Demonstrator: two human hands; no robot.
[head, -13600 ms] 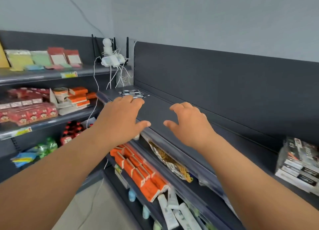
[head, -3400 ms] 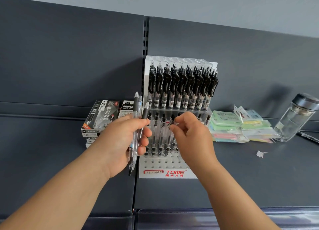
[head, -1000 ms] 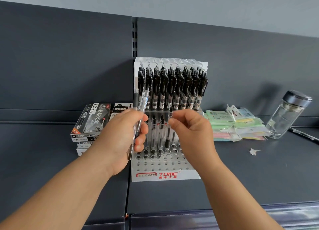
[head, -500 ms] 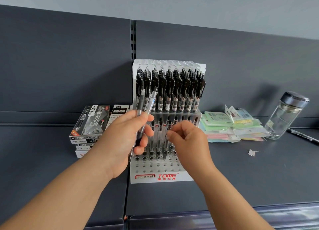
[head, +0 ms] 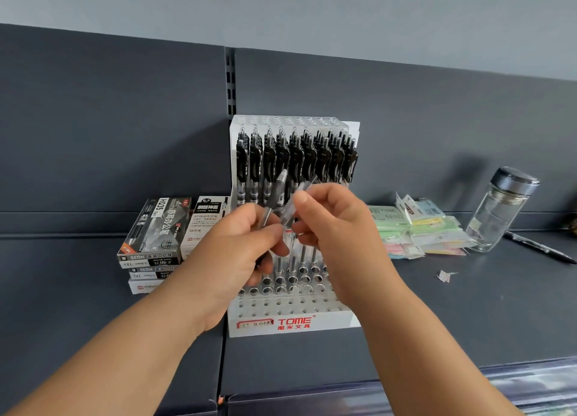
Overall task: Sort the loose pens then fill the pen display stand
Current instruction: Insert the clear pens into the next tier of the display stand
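Grey shelf (head: 468, 322), pale wall (head: 281, 9); left hand (head: 231, 259) grips black-grip pen (head: 278, 192), right hand (head: 337, 234) pinches clear pen (head: 288, 212).

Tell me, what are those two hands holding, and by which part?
The left hand grips a dark-grip pen round its barrel, tip up. The right hand pinches a clear pen near its upper end.
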